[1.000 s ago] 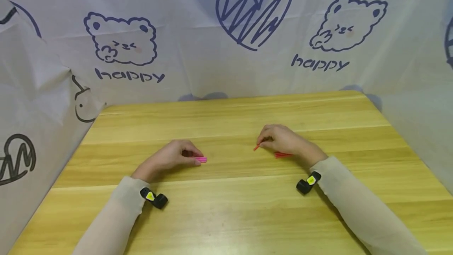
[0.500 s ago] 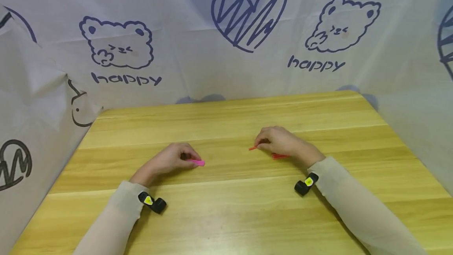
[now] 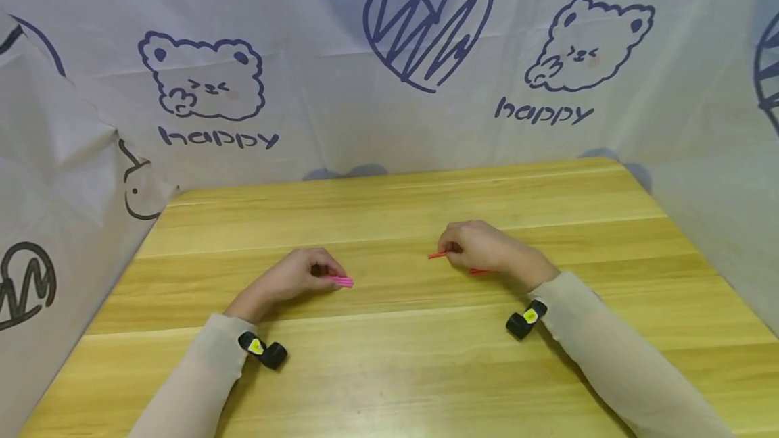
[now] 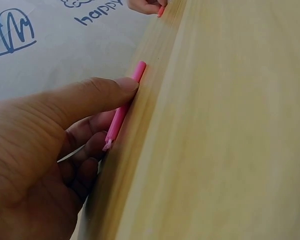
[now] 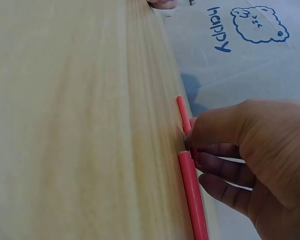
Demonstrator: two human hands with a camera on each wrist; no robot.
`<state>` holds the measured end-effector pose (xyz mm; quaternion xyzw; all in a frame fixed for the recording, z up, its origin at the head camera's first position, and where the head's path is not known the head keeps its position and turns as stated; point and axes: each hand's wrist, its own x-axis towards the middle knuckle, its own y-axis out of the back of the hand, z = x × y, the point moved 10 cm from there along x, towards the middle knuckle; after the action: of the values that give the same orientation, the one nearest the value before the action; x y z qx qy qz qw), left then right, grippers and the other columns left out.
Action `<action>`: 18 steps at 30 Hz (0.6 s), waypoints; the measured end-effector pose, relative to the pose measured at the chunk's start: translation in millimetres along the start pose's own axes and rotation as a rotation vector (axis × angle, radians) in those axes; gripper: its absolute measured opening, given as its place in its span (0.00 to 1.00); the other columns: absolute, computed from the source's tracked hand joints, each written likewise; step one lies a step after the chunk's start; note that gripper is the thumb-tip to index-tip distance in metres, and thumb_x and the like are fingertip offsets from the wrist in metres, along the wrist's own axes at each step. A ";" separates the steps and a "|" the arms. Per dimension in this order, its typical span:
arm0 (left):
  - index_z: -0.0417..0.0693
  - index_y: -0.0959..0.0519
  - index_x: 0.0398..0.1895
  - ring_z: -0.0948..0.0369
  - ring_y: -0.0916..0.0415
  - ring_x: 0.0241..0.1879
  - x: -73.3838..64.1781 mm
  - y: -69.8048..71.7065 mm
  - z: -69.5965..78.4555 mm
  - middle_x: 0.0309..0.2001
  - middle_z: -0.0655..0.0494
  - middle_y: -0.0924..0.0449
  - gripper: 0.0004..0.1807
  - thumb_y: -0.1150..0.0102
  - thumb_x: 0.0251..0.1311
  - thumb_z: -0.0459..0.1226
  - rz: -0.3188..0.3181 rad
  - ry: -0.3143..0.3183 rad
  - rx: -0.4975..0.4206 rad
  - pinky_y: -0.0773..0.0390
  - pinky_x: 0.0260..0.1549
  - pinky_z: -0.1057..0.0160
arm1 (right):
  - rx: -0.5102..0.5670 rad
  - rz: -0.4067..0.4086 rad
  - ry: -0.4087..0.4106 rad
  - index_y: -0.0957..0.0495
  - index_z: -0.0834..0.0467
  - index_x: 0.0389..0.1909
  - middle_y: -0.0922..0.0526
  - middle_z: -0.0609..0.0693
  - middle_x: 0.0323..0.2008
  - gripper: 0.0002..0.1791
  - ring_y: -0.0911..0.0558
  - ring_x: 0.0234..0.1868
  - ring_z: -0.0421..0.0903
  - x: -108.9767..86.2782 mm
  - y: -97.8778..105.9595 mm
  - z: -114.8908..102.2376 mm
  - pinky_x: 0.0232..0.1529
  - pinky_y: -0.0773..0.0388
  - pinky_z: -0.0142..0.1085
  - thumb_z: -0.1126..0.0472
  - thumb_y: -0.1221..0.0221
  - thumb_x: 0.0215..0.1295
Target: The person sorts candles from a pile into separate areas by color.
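Note:
Thumb and fingers of my left hand [image 3: 301, 272] pinch a small bundle of thin pink sticks [image 3: 344, 282] low over the table, left of the middle. Up close in the left wrist view, a pink stick [image 4: 121, 117] ends in a short, frayed, wick-like tip. My right hand [image 3: 477, 246] pinches one thin red stick [image 3: 435, 255], its free end pointing left. Below that palm, more red sticks [image 3: 479, 272] lie together on the table, partly covered by the hand. In the right wrist view these lying red sticks [image 5: 192, 195] sit just nearer than the pinched one.
The wooden table [image 3: 389, 357] has a back edge against a pale cloth wall [image 3: 316, 100] with drawn bears and a heart. Black wrist cameras [image 3: 274, 355] sit on both sleeves. Bare wood lies between the hands.
The red stick in my right hand has swung from slanting down-left to lying nearly level, pointing left. My left hand still holds the pink sticks, hardly moved. The head view has shifted slightly.

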<state>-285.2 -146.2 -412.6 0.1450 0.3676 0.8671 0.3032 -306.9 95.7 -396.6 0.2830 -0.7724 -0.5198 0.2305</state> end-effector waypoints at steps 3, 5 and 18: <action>0.53 0.13 0.40 0.63 0.25 0.39 -1.2 0.1 -0.7 0.39 0.64 0.18 0.07 0.31 0.58 0.37 0.003 0.009 0.003 0.26 0.38 0.64 | 0.024 -0.009 -0.004 0.18 0.54 0.38 0.22 0.43 0.36 0.06 0.27 0.31 0.41 0.5 -1.1 -0.9 0.35 0.27 0.35 0.66 0.38 0.62; 0.54 0.13 0.40 0.63 0.25 0.39 -1.8 -0.1 -1.2 0.39 0.64 0.18 0.07 0.31 0.58 0.38 0.005 0.015 0.001 0.26 0.38 0.64 | 0.034 -0.016 -0.006 0.19 0.54 0.38 0.22 0.43 0.36 0.07 0.27 0.31 0.41 0.6 -2.1 -1.1 0.34 0.28 0.35 0.67 0.39 0.61; 0.53 0.14 0.40 0.62 0.26 0.37 -1.1 0.7 -4.1 0.37 0.64 0.19 0.08 0.30 0.57 0.37 0.019 0.046 -0.012 0.26 0.36 0.65 | 0.129 -0.007 -0.007 0.19 0.55 0.39 0.23 0.42 0.33 0.06 0.27 0.31 0.39 -0.8 -1.2 6.3 0.34 0.27 0.34 0.66 0.39 0.62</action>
<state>-286.6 -149.5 -415.0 0.1266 0.3678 0.8753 0.2873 -310.2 100.1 -400.0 0.2984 -0.8040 -0.4708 0.2073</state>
